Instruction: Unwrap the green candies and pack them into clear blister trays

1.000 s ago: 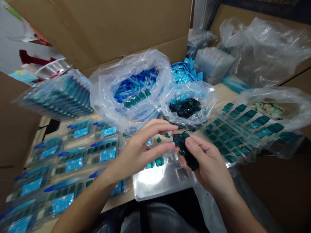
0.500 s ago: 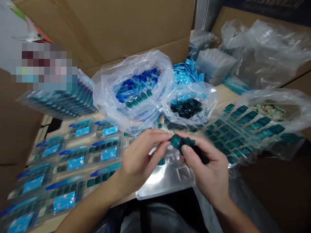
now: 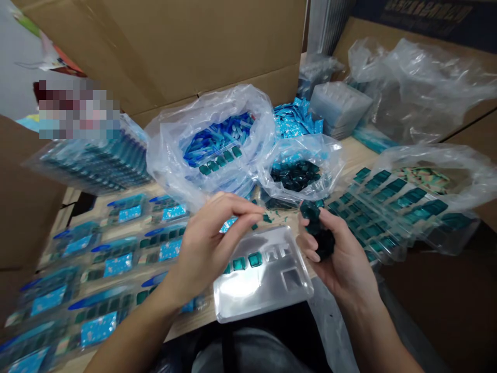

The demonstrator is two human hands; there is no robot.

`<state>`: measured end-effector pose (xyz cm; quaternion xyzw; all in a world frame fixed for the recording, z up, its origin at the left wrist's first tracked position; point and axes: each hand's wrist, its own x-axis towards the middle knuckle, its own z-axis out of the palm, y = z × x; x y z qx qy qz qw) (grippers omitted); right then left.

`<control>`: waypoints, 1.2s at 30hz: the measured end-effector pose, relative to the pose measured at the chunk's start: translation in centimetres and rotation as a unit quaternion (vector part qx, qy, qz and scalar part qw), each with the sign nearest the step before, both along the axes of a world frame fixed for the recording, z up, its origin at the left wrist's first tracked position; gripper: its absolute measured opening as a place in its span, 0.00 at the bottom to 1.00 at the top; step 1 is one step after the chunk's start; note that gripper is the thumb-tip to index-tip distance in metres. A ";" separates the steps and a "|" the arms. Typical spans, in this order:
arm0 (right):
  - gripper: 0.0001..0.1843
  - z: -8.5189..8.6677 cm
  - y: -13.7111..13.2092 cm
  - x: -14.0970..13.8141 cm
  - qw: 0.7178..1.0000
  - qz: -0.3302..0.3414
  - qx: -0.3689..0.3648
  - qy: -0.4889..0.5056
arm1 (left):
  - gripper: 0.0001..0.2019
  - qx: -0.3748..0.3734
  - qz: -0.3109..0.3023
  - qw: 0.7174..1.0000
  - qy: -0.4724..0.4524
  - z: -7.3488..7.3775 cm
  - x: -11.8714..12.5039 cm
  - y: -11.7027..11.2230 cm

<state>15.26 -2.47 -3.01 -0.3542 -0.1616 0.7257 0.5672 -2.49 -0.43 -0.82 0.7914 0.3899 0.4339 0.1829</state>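
My left hand (image 3: 212,238) is closed in a pinch above the clear plastic tray (image 3: 256,305). A small dark green scrap (image 3: 267,218) shows at its fingertips. My right hand (image 3: 341,254) is wrapped round a bunch of dark green square pieces (image 3: 318,228), to the right of the tray. Between the hands and close to my body, the tray lies on the table. Green translucent squares (image 3: 255,259) sit in a row of its small recesses, partly hidden at the left by my left hand. The recesses farther right in that row look bare, as does a larger square one.
Filled blister packs (image 3: 118,264) cover the left side. Behind are a bag of blue pieces (image 3: 219,137), a bag of dark green pieces (image 3: 295,176) and blue sachets (image 3: 297,116). Stacked trays with green squares (image 3: 373,228) stand right. Green crumbs (image 3: 277,213) lie behind the tray.
My hands have moved apart. The left has drawn away from the green square at the right hand's fingertips; the right has shifted right with its bunch. More of the tray is uncovered.
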 end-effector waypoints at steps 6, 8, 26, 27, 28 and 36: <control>0.14 0.1 -0.6 -0.6 0.999 0.032 0.019 0.009 | 0.14 -0.033 -0.035 0.996 0.071 -1.4 0.1 2.0; 0.14 0.0 -0.8 -0.7 0.999 0.038 0.029 -0.001 | 0.19 -0.099 -0.110 0.989 0.013 -1.2 0.3 1.4; 0.11 -0.1 -2.6 -1.5 0.934 -0.068 0.232 -0.264 | 0.17 -0.152 -0.154 0.962 -0.168 -0.9 1.0 -2.7; 0.08 -0.1 -2.6 -1.5 0.948 -0.047 0.210 -0.233 | 0.18 -0.155 -0.154 0.961 -0.169 -0.7 0.9 -2.7; 0.06 -0.2 -2.6 -1.5 0.960 -0.029 0.191 -0.203 | 0.18 -0.157 -0.152 0.961 -0.170 -0.6 0.9 -2.7; 0.04 0.8 -2.7 -1.9 0.993 0.033 0.113 -0.032 | 0.05 -0.261 -0.150 0.920 -0.251 -0.4 0.6 -2.7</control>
